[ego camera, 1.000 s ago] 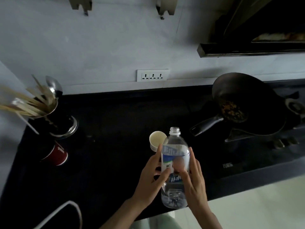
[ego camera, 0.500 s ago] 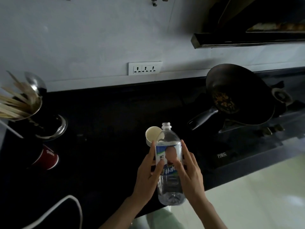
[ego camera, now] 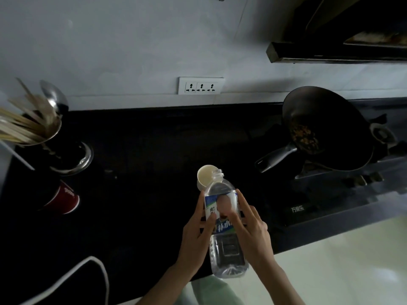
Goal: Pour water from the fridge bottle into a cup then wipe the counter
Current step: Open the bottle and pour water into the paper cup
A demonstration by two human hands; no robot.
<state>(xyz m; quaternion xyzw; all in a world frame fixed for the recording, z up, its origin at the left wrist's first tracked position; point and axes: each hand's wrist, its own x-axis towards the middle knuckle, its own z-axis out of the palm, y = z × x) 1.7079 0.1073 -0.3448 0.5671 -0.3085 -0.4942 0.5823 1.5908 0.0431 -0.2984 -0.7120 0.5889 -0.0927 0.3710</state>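
Note:
A clear plastic water bottle with a blue and white label has no cap on. It is tilted forward, and its open neck reaches over the rim of a small pale paper cup on the black counter. My left hand grips the bottle's left side and my right hand grips its right side, both around the label. Whether water is flowing into the cup I cannot make out.
A dark wok with food sits on the stove at the right, handle pointing toward the cup. At the left stand a steel holder of chopsticks and a spoon and a red cup. A white cable loops at the counter's front left.
The bottle has tipped forward, so its neck now overlaps the cup's rim instead of standing beside it. Both hands kept their grip.

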